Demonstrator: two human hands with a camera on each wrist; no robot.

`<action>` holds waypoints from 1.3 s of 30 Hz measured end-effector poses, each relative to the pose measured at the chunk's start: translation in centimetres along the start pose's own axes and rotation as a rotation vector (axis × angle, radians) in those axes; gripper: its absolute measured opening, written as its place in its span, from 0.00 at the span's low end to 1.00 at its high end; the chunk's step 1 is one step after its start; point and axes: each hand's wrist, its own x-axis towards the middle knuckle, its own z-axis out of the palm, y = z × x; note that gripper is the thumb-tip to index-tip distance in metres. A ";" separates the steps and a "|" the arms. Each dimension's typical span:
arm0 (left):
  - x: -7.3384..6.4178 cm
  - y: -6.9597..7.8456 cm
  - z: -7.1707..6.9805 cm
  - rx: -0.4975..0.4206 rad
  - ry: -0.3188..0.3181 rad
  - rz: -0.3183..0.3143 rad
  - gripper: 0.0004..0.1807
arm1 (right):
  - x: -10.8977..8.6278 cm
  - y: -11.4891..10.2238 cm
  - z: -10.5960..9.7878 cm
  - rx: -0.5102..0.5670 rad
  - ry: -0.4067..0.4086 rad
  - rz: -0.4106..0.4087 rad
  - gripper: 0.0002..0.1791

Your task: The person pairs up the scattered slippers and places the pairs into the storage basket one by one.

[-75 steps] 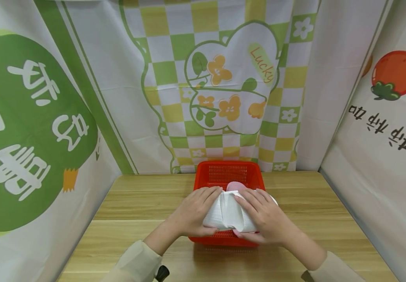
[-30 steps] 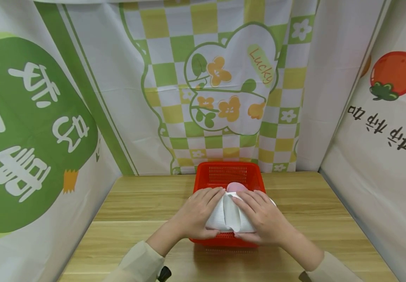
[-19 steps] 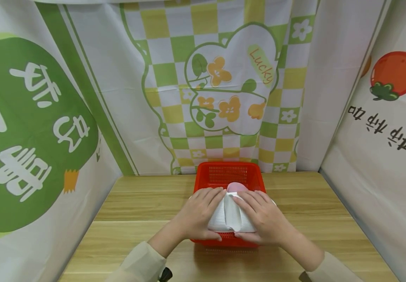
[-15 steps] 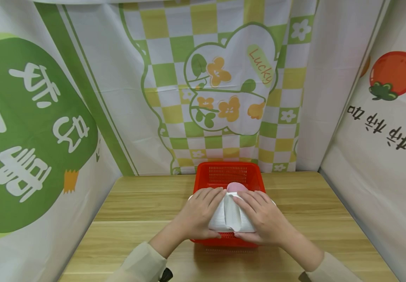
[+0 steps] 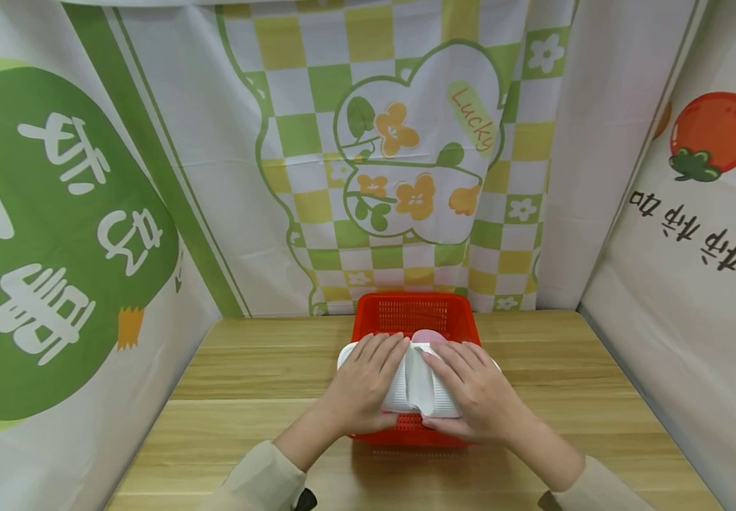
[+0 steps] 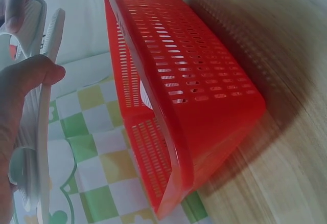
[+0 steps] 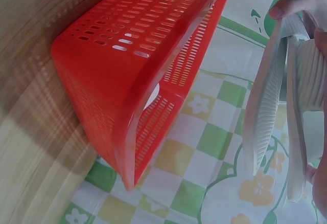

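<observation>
A pair of white ribbed slippers (image 5: 398,392) is held over the red basket (image 5: 414,297) in the head view. My left hand (image 5: 364,380) grips the left side, fingers over the top and thumb underneath. On the right side, my right hand (image 5: 479,389) grips in the same way. The left wrist view has the slippers (image 6: 43,132) edge-on, clear of the basket, with a thumb against them. Two soles lie side by side in the right wrist view, where fingers press on the slippers (image 7: 263,96). Beneath the pair, a rounded pink thing (image 5: 428,336) shows inside the basket.
The perforated basket stands on a wooden table (image 5: 265,376), close to the back. Behind it hangs a checkered green and yellow cloth (image 5: 304,135). Printed white cloths (image 5: 668,312) flank the table on both sides.
Both hands have kept their grip on the slippers. The left hand has shifted slightly right and up, and a white slipper end now shows left of it.
</observation>
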 end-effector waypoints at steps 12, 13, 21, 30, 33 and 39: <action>-0.1 -0.4 0.1 -0.047 -0.015 0.005 0.59 | -0.2 0.0 -0.2 0.007 -0.057 -0.003 0.45; -0.1 -0.5 0.1 -0.053 -0.018 0.007 0.59 | -0.2 0.1 -0.3 0.012 -0.067 -0.008 0.45; -0.3 -1.1 0.1 -0.094 -0.032 0.023 0.59 | -0.8 0.7 -1.1 0.094 -0.167 -0.056 0.47; -0.3 -1.1 0.0 -0.111 -0.040 0.047 0.57 | -0.6 0.7 -1.7 0.109 -0.226 -0.081 0.51; -0.3 -1.2 0.0 -0.115 -0.038 0.054 0.56 | -0.5 0.6 -1.7 0.087 -0.220 -0.092 0.52; -0.3 -1.2 -0.1 -0.138 -0.057 0.057 0.55 | -0.4 0.5 -1.6 0.073 -0.201 -0.098 0.48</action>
